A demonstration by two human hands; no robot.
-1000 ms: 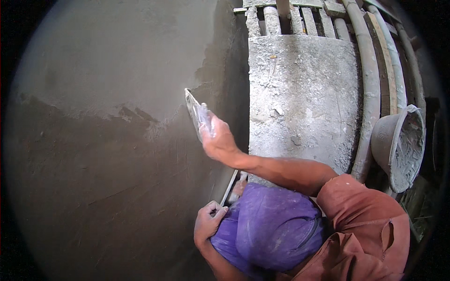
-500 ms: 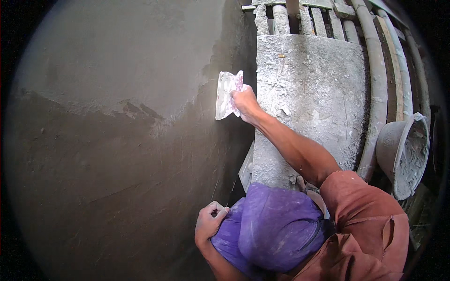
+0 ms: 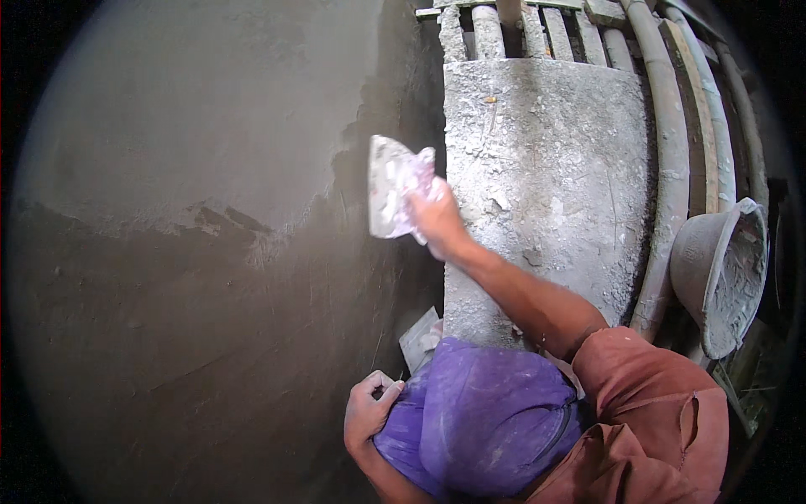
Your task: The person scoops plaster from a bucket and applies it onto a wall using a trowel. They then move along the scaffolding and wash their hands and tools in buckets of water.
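Observation:
My right hand [image 3: 437,214] is closed round the handle of a flat plastering trowel [image 3: 388,189] smeared with pale plaster. Its broad blade faces the grey-brown, wet-looking plastered wall [image 3: 210,336]; whether it touches the wall I cannot tell. Low in the picture, my left hand [image 3: 369,407] has curled fingers with thumb against forefinger, beside the edge of a purple cap [image 3: 495,412]. What that hand holds, if anything, is hidden. A grey flat piece with white smears [image 3: 420,340] juts out beyond the cap, mostly covered by it.
A plaster-crusted board [image 3: 546,185] runs along the right of the wall, with slats [image 3: 558,35] at its far end. Bamboo poles [image 3: 669,151] lie along its right side. A plaster-coated tub [image 3: 705,260] sits tilted at the right.
The trowel has moved slightly left and turned, showing more of its blade. My left hand stays curled by the cap. More of the grey flat piece shows. The whole view has shifted slightly.

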